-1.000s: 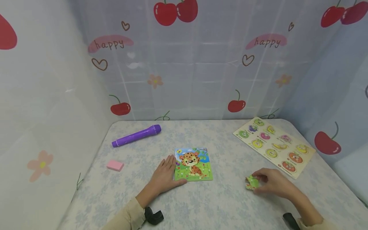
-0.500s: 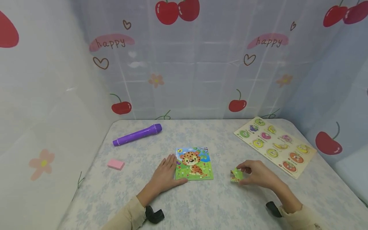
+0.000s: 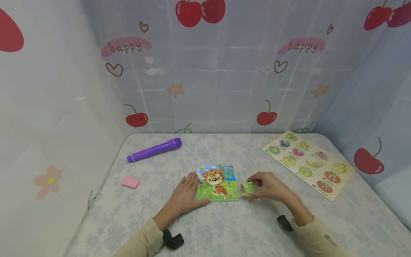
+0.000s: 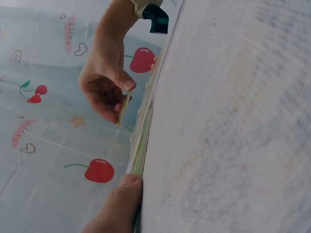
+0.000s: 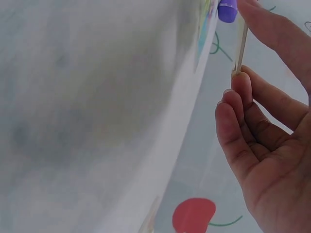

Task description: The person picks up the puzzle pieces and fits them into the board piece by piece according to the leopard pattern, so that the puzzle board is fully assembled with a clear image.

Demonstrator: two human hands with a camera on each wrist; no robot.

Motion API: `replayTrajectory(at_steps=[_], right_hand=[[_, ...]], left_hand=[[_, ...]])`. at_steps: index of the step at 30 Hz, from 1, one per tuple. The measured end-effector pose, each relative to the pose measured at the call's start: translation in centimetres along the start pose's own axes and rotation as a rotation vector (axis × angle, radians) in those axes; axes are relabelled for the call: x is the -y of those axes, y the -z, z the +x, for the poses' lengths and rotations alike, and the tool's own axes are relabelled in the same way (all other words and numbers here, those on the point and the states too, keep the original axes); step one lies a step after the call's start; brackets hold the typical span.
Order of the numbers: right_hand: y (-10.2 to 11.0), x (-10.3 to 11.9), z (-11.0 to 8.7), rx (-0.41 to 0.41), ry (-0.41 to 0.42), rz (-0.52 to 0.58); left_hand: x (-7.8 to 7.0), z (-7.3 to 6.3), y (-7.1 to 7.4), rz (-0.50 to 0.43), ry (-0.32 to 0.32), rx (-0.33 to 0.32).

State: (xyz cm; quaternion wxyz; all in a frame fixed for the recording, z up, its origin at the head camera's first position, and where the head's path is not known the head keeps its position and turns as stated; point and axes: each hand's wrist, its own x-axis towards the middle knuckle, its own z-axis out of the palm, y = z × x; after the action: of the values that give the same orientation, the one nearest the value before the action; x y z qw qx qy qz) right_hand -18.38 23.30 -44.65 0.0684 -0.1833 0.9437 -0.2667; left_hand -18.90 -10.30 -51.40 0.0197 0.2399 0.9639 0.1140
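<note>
A square leopard puzzle [image 3: 217,182] lies flat near the middle of the table. My left hand [image 3: 185,194] rests along its left side, fingers straight, with the thumb at its lower left corner. In the left wrist view the left thumb [image 4: 120,203] presses at the edge of the puzzle. Just right of the puzzle, my right hand [image 3: 269,186] pinches a green puzzle piece [image 3: 246,188] between thumb and fingers. The piece [image 5: 240,46] shows edge-on in the right wrist view, held above the tabletop.
A purple toy microphone [image 3: 155,150] lies at the back left, with a pink eraser-like block [image 3: 130,182] in front of it. At the right lies a wooden fruit board [image 3: 308,162]. A curtain printed with cherries [image 3: 266,118] surrounds the table [image 3: 224,228].
My right hand has carried the green puzzle piece leftward, from near the fruit board to close beside the leopard puzzle. The left hand has stayed in place.
</note>
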Motion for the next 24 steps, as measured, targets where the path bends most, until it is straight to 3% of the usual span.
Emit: replayTrajectory(at_steps=[7, 15, 24], right_hand=[[-0.9, 1.3, 1.5, 0.016, 0.072, 0.009], [-2.2, 2.7, 3.4, 0.062, 0.066, -0.005], [-3.0, 3.5, 4.2, 0.097, 0.098, -0.007]], left_hand=[[-0.1, 0.0, 0.1, 0.001, -0.003, 0.000], [0.1, 0.0, -0.1, 0.003, -0.005, -0.006], [0.2, 0.1, -0.2, 0.011, -0.008, -0.007]])
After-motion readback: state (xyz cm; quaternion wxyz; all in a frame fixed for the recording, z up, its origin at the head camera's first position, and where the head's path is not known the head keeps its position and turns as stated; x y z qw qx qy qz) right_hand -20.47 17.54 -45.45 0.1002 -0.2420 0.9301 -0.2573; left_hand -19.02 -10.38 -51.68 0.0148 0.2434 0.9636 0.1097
